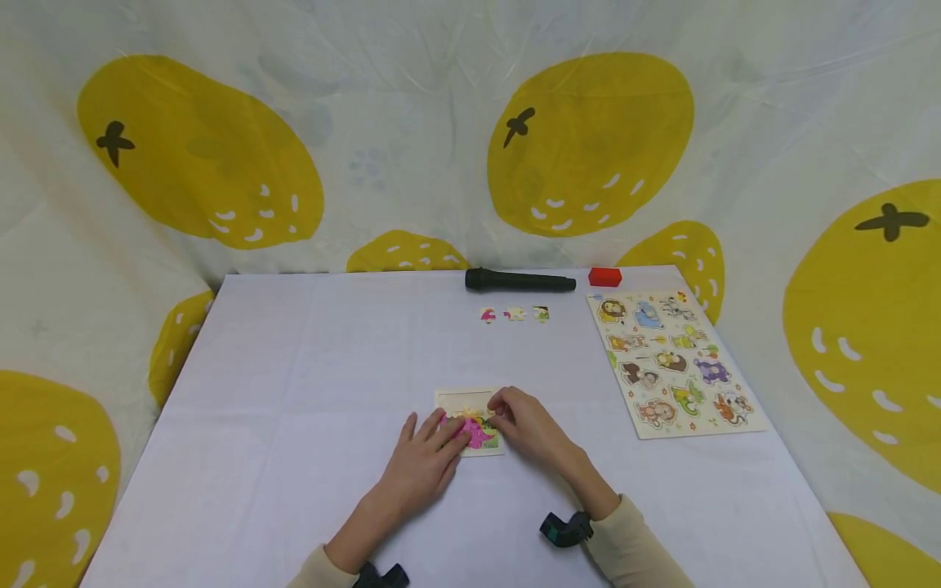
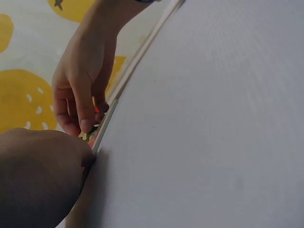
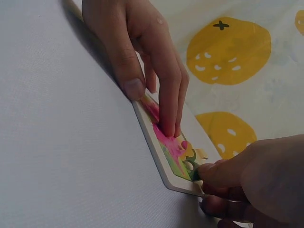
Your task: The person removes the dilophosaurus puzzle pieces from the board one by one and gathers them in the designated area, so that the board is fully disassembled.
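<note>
On the white-clothed table (image 1: 309, 359), our left hand (image 1: 422, 459) braces a small pale-framed dinosaur jigsaw (image 1: 481, 436).
Its fingers lie extended, likely steadying the pink pieces (image 3: 167, 141); our right hand (image 1: 532, 426) pinches a small dark-green piece (image 3: 195, 174) at the right edge.

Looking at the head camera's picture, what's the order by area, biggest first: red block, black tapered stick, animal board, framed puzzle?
1. Animal board
2. Framed puzzle, partly covered
3. Black tapered stick, longer than the puzzle but slim
4. Red block
</note>
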Demonstrator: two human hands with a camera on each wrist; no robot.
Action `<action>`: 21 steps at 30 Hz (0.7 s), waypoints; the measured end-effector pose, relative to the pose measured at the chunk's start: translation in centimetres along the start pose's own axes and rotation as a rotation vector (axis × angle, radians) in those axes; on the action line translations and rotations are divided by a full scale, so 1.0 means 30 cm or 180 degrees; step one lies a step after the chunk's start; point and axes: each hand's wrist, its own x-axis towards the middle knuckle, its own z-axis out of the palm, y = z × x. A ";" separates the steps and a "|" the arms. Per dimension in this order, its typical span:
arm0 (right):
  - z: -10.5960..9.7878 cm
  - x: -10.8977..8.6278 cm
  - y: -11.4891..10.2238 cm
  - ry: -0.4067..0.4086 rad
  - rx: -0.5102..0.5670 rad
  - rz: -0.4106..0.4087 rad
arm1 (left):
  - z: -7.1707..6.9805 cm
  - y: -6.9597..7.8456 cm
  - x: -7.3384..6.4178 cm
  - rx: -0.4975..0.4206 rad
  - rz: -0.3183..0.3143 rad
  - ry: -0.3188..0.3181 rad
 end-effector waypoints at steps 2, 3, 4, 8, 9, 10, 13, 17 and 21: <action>-0.001 0.003 0.001 0.0015 0.0043 0.0011 | 0.003 0.005 0.003 -0.0036 -0.0014 0.0009; -0.001 0.004 0.002 0.0021 0.0048 0.0016 | 0.005 0.008 0.006 -0.0050 -0.0018 0.0012; 0.000 0.005 0.004 0.0024 0.0042 0.0027 | 0.006 0.012 0.008 -0.0072 -0.0023 0.0015; 0.000 0.009 0.005 0.0018 0.0099 0.0067 | 0.006 0.024 0.015 -0.0059 -0.0027 -0.0007; 0.000 0.011 0.005 0.0012 0.0121 0.0085 | 0.004 0.027 0.015 -0.0047 -0.0030 -0.0036; -0.001 0.011 0.004 0.0010 0.0142 0.0095 | 0.001 0.029 0.016 -0.0040 -0.0036 -0.0075; -0.005 0.015 0.004 -0.0002 0.0211 0.0110 | -0.006 0.034 0.017 0.0016 -0.0045 -0.0220; -0.014 0.019 0.003 -0.0061 0.0322 0.0135 | -0.018 0.041 0.019 0.0093 -0.0013 -0.0312; -0.019 0.023 0.003 -0.0100 0.0410 0.0173 | -0.031 0.048 0.021 0.0183 0.0034 -0.0299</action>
